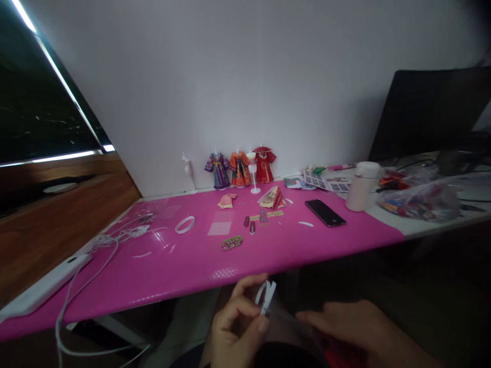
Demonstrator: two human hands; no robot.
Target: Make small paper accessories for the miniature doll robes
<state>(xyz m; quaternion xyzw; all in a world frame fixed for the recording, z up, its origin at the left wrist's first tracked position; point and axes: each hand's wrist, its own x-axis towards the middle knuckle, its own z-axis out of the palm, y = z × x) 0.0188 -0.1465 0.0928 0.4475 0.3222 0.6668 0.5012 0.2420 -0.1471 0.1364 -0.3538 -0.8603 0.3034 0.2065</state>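
Just below the table's front edge, my left hand [240, 327] pinches a curled white strip [270, 295] between thumb and fingers. From that hand a sheet of clear plastic [289, 319], perhaps a bag, stretches toward the lower right. My right hand [353, 324] is at the plastic's far side, smeared by motion, so its grip cannot be made out. Under it shows something red and blurred [339, 352]. Nearest on the pink table mat [184, 273] lies an oval tin of multicoloured bits [232, 243].
Small doll robes [240, 168] hang on stands by the wall, beside a bare white mannequin [187, 171]. A phone [325, 212], white bottle [362, 186] and plastic bags [420, 197] are rightward. Leftward are a tape roll [185, 225], a power strip [44, 286] and loose cables.
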